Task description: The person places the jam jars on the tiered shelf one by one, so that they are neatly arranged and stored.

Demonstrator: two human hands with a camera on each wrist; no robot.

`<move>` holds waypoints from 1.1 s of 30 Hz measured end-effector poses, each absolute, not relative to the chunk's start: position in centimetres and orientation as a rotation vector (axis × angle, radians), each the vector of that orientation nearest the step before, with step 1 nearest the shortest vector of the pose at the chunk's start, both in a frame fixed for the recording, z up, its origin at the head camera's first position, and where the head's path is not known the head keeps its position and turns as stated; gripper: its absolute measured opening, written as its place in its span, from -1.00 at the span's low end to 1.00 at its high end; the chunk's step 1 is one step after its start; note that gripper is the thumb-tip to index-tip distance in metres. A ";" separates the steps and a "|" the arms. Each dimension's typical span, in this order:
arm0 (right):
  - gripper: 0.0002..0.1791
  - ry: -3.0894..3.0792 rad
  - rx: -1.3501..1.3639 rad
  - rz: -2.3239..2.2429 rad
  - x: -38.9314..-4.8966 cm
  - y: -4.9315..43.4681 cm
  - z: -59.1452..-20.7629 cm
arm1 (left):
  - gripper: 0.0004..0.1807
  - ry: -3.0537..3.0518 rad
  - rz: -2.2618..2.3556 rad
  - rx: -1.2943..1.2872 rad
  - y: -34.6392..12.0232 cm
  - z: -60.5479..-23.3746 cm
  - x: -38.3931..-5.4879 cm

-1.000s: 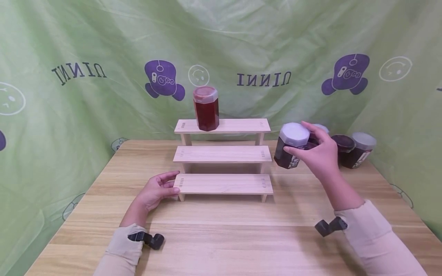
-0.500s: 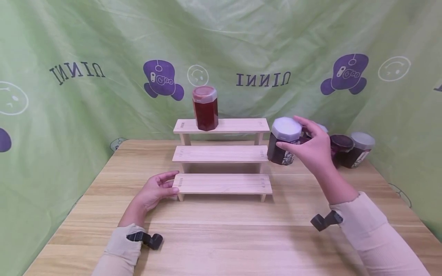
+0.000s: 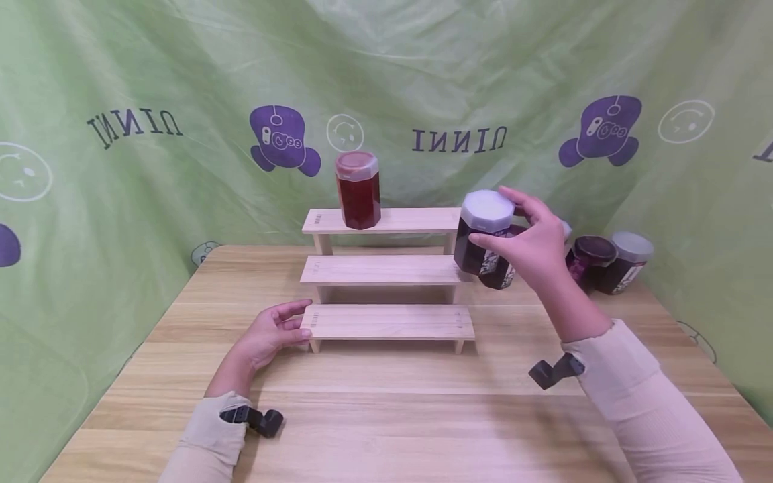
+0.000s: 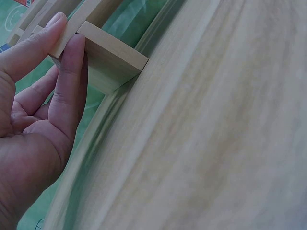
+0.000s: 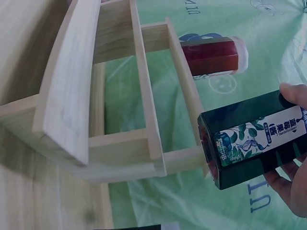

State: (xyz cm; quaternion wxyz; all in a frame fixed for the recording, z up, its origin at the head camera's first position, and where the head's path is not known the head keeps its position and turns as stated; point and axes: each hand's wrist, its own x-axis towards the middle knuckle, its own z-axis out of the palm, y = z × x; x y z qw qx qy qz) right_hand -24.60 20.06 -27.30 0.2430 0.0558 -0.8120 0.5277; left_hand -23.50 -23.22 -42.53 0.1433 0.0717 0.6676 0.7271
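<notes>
My left hand [image 3: 272,335] pinches the left end of the lowest step of a three-tier wooden stand [image 3: 386,322], thumb on top. The left wrist view shows thumb and forefinger around the board's corner [image 4: 115,45]. Raised beside the right end of the top step, a dark eight-sided jar [image 3: 466,251] with a white lid is gripped by my right hand [image 3: 534,245]. Its label [image 5: 259,136] has leaves and berries printed on it, and its base is close to the step's end. A red jar [image 3: 360,201] with a pale lid stands left on the top step.
Behind the held jar, another dark jar [image 3: 498,274] is partly hidden. More jars, one with a dark lid [image 3: 594,249] and one with a white lid [image 3: 631,245], stand at the table's back right. A green printed cloth [image 3: 386,80] hangs behind the table [image 3: 374,416].
My right hand has carried the dark jar leftward and upward, to the right end of the top step. The left hand keeps its hold on the lowest step.
</notes>
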 end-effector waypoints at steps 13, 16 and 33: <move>-0.07 -2.203 0.171 1.444 -26.2 17.9 -25.5 | -0.17 1.928 2.097 0.225 -23.3 -42.6 -23.7; -0.07 -2.215 0.177 1.418 -26.6 17.4 -25.3 | -0.15 1.925 2.098 0.230 -23.2 -42.7 -23.7; -0.06 -2.240 0.211 1.423 -29.5 15.0 -24.9 | -0.15 1.934 2.087 0.195 -23.2 -42.6 -23.5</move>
